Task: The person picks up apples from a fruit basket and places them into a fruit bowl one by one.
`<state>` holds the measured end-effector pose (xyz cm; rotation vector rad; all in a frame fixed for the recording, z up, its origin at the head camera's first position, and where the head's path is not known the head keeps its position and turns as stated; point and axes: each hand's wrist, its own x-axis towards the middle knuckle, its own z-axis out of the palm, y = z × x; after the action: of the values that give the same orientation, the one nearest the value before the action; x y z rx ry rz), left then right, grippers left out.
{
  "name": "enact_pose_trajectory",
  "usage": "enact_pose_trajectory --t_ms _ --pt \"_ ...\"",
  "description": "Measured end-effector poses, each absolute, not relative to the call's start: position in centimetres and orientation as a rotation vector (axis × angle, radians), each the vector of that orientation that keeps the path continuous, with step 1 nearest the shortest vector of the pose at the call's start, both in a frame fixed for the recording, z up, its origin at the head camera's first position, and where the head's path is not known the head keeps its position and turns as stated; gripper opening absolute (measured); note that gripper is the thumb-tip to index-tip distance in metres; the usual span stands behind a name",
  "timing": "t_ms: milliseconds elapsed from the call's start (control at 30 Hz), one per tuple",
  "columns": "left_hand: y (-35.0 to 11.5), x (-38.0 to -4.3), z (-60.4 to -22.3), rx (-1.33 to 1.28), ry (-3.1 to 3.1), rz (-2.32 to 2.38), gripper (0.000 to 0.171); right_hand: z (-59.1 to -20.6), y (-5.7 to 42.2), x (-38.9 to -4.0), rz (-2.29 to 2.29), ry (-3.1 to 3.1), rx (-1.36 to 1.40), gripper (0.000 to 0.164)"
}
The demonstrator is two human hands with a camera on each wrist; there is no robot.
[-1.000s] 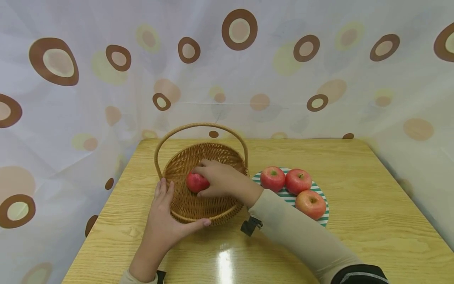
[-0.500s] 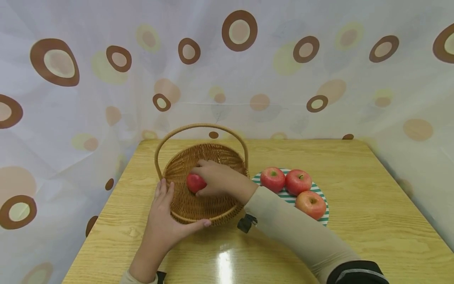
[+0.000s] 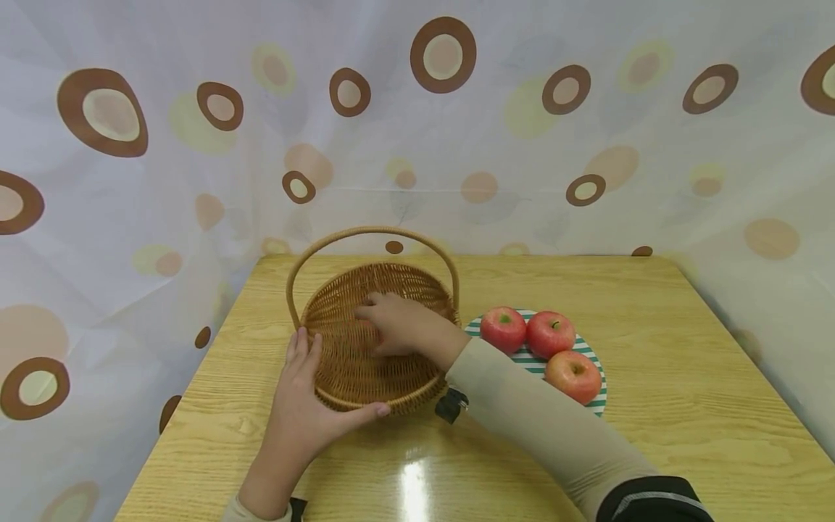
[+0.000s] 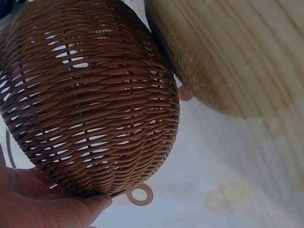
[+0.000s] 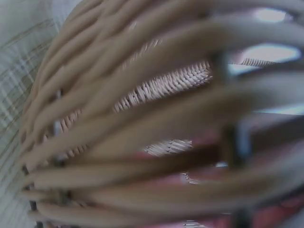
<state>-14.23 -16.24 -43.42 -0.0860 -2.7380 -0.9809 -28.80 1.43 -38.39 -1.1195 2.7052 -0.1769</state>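
Observation:
A brown wicker basket (image 3: 346, 380) with a tall arched handle (image 3: 372, 230) stands left of the table's middle. My left hand (image 3: 303, 409) holds its near left side, thumb along the front and fingers up at the left. Inside the basket is my right hand (image 3: 407, 326), palm down, with bare wicker showing between thumb and fingertips. No apple shows in the basket in the head view. In the left wrist view, a reddish thing (image 4: 135, 69) shows faintly through the weave. Pink-red patches (image 5: 209, 190) show through the wicker in the blurred right wrist view.
Right of the basket, a round plate (image 3: 533, 366) with green and white stripes bears three red apples (image 3: 502, 330). My right forearm (image 3: 528, 413) passes over its near left part. A patterned sheet (image 3: 483, 130) hangs behind and beside the wooden table (image 3: 685, 377).
The red apple, seen earlier at the right hand's fingers inside the basket, is out of sight in the head view. The right hand has barely shifted, and the left hand stays on the basket.

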Motion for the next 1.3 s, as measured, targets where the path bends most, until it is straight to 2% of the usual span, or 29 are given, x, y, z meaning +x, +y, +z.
enact_pose_trajectory --t_ms 167,500,867,1300 --pt "-16.2 -14.3 -43.5 -0.087 -2.732 -0.982 0.147 -38.5 2.1 -28.9 -0.150 2.715 -1.037 0.075" --pt "-16.1 -14.2 -43.5 -0.070 -2.733 -0.972 0.147 -39.0 2.7 -29.0 -0.236 2.698 -0.964 0.091" --pt "-16.0 -14.3 -43.6 -0.087 -2.707 -0.972 0.147 -39.9 2.9 -29.6 -0.204 2.716 -0.960 0.092" --pt "-15.9 -14.4 -44.0 -0.117 -2.663 -0.940 0.146 -40.3 3.0 -29.8 -0.148 2.722 -0.974 0.083"
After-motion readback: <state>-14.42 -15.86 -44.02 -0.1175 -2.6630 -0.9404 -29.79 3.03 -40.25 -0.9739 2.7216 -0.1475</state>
